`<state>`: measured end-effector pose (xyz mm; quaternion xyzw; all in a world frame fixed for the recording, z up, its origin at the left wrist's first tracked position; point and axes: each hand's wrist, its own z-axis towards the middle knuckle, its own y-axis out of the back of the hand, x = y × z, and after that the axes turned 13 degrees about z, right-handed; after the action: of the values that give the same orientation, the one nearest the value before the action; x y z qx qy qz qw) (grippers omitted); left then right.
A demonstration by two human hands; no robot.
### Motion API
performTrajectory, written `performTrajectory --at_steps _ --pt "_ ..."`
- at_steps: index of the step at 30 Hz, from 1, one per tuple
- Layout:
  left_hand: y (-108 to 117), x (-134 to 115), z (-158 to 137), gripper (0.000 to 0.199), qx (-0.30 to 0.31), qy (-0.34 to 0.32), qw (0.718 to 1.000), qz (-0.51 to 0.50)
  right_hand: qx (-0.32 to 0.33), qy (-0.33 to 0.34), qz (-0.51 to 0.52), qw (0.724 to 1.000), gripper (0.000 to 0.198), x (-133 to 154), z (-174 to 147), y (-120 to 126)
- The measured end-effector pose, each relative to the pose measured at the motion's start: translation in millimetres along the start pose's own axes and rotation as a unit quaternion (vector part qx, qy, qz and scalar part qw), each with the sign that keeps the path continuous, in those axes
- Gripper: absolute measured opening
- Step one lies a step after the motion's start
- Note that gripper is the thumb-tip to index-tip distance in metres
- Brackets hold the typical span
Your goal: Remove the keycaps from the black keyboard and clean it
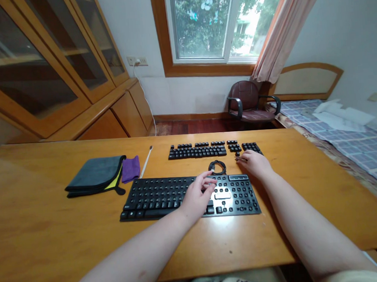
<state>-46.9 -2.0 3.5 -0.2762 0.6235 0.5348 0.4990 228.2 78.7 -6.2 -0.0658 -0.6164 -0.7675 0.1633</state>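
Observation:
A black keyboard lies flat on the desk, with keycaps along its front and left-middle and bare switch posts on the right side and in the back rows. My left hand rests over its middle, fingers loosely bent and apart, holding nothing I can see. Loose black keycaps are laid out in rows behind the keyboard. At the right end of those rows, my right hand has its fingertips pinched at a small black keycap by the number-pad keycaps, which it partly covers.
A coiled black cable sits behind the keyboard. To the left are a folded grey cloth, a purple cloth and a thin white stick with a dark tip. Beyond the desk stands an armchair.

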Motion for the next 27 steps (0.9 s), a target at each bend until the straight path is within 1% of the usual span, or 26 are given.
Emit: performTrajectory --at_steps 6,8,14,21,24,27 --pt "-1 0 0 0.04 -0.005 -0.001 1.0 -0.002 -0.039 -0.016 0.022 0.999 0.023 -4 -1 -1" --pt "-1 0 0 0.04 -0.004 -0.003 1.0 0.0 -0.043 -0.014 0.023 0.999 0.023 -3 -1 -2" --pt "-1 -1 1 0.038 -0.009 -0.012 1.0 0.008 -0.029 0.012 0.022 0.999 0.02 1 1 -4" --pt "-1 0 1 0.038 -0.009 -0.005 1.0 0.013 -0.012 0.038 0.053 0.998 0.02 1 3 -10" --pt "-1 0 1 0.038 -0.008 -0.002 1.0 0.012 0.003 0.039 0.063 0.997 0.021 0 4 -10" --pt "-1 -1 0 0.037 -0.01 0.001 1.0 0.007 0.021 0.02 0.069 0.997 0.022 -3 6 -8"
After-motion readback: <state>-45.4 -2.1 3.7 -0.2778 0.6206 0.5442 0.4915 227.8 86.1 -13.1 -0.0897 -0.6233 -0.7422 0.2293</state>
